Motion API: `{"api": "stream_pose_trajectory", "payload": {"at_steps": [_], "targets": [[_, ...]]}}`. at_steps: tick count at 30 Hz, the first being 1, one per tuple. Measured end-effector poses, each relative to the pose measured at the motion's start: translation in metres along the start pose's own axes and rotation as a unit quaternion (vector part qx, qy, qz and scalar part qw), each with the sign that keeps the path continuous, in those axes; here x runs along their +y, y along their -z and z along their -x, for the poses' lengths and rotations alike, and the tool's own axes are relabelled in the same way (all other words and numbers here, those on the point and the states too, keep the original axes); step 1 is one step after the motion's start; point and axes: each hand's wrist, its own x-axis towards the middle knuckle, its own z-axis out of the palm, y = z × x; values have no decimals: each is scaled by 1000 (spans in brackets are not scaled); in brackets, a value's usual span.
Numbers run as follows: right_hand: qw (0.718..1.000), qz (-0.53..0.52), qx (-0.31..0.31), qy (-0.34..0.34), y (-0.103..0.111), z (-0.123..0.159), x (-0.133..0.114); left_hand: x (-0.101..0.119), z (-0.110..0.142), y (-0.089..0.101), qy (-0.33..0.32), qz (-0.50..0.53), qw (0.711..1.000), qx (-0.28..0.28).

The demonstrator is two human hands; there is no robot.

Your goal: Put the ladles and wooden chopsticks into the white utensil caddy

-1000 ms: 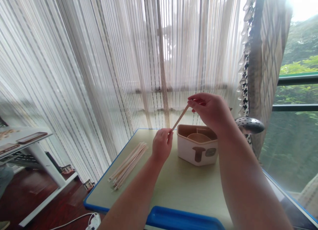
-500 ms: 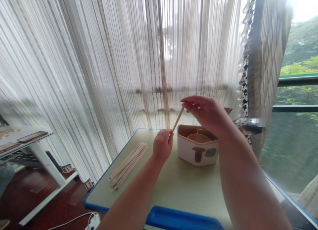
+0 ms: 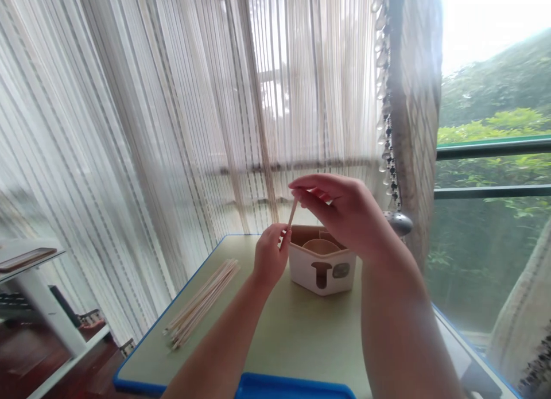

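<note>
Along the near edge of the pale green desk [image 3: 297, 336] with its blue rim, a bright blue trough [image 3: 297, 386] shows between the two bare forearms. On the left lies a loose bundle of long, thin, pale wooden sticks [image 3: 202, 304], slanting away toward the far side; no hand touches it, and its place on the desk is unchanged.

Farther in, near the middle, the left hand [image 3: 270, 256] is closed round the lower end of a single pale wooden stick [image 3: 292, 212], while the right hand [image 3: 342, 206] pinches the upper end between thumb and fingertips, its palm arched. A second ago the stick leaned well to the right with a long stretch bare; now it stands nearly upright and less of it shows, the right hand having come down and left, closer to the other. That suggests the stick is being turned or worked between the hands rather than put down, as neither has let go.

Just right of the left hand sits a white box with a brown interior [image 3: 301, 274]; whether hand and box touch, I cannot tell. Beyond the right wrist shows a perforated metal ladle head [image 3: 399, 222], and farthest back hang sheer striped curtains [image 3: 172, 129].
</note>
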Motion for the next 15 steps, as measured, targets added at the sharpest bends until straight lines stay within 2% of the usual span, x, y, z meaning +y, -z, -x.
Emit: {"api": "stream_pose_trajectory", "payload": {"at_steps": [4, 8, 12, 15], "targets": [[997, -2, 81, 2, 19, 1, 13, 16, -19, -5, 3, 48, 999, -11], [990, -23, 140, 2, 35, 6, 14, 35, -43, -17, -12, 110, 993, -34], [976, -39, 214, 25, 37, 7, 19, 54, -60, -40, 24, 189, 980, -59], [969, -41, 244, 27, 33, 3, 33, 58, -63, -55, 49, 225, 967, -108]]}}
